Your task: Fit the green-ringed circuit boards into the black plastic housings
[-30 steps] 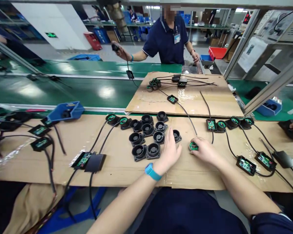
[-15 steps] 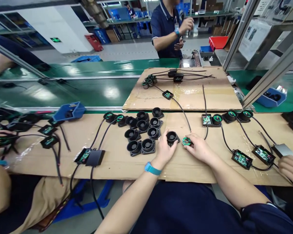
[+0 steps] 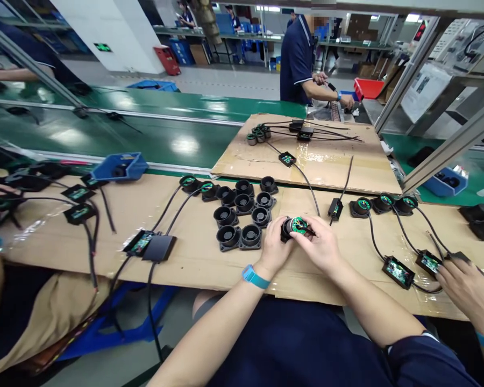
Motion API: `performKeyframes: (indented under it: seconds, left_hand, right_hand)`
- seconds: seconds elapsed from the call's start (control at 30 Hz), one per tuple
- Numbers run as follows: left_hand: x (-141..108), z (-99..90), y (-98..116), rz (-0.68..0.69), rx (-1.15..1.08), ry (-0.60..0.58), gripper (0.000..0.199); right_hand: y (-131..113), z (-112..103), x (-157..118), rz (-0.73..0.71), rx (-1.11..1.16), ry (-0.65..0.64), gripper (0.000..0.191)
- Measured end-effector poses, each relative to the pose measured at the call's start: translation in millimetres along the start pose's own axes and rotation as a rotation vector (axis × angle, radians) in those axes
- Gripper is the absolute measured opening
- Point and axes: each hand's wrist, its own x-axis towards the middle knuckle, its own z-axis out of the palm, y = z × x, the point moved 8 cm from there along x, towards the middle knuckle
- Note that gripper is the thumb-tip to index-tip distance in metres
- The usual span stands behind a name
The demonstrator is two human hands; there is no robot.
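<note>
My left hand [image 3: 275, 246] is closed around a black round fan housing [image 3: 284, 233], mostly hidden by the fingers. With my right hand [image 3: 321, 243] I pinch a round part with a green circuit board [image 3: 298, 224] and coloured wires, held tilted at the housing's mouth. How far it sits inside cannot be seen. Left of my hands, several black housings [image 3: 242, 204] stand in a cluster on the cardboard. Beyond my right hand, a small black box [image 3: 336, 209] stands tilted, with a cable [image 3: 348, 176] rising from it.
Wired housings [image 3: 363, 205] and open circuit boxes [image 3: 398, 271] lie at right, near a co-worker's hand [image 3: 465, 287]. At left are two joined boxes [image 3: 159, 248] and a blue bin [image 3: 120, 167]. A raised cardboard sheet [image 3: 258, 161] holds more wired parts. A person [image 3: 298, 62] works across the bench.
My right hand has carried the round circuit-board part left to the housing in my left hand. The cabled box has tipped up. The person across has lowered their arms; the view has shifted.
</note>
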Motion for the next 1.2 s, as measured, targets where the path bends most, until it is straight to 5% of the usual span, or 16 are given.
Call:
performKeyframes:
  seconds: [0.27,0.43,0.8,0.9,1.0,1.07,1.2]
  left_hand:
    - [-1.9,-2.8,4.6,0.073,-0.004,0.048,0.044]
    - [-2.7,-1.8,0.4,0.033,-0.003,0.038,0.046]
    - [-5.1,15.6,-13.5,-0.088,-0.073,-0.149,0.039]
    - [-6.4,14.9,-23.4,-0.141,-0.076,-0.152,0.066]
    - [-4.5,3.7,-17.2,-0.064,-0.172,-0.074,0.104]
    - [-3.6,-5.5,-10.9,-0.010,-0.229,-0.008,0.106]
    - [-3.6,-11.6,-10.0,0.011,-0.208,0.041,0.098]
  right_hand:
    - [7.6,28.1,-6.8,-0.041,-0.130,-0.022,0.030]
    - [12.5,32.5,-10.3,-0.036,-0.177,-0.055,0.041]
    - [29.4,49.2,-6.9,-0.024,-0.286,-0.379,0.035]
    - [28.9,44.1,0.1,-0.034,-0.332,-0.393,0.033]
    - [21.1,19.8,6.6,-0.029,-0.329,-0.190,0.037]
    - [19.2,11.0,5.9,0.003,-0.338,-0.125,0.040]
    - [26.4,25.7,-0.6,0.098,-0.453,-0.361,0.029]
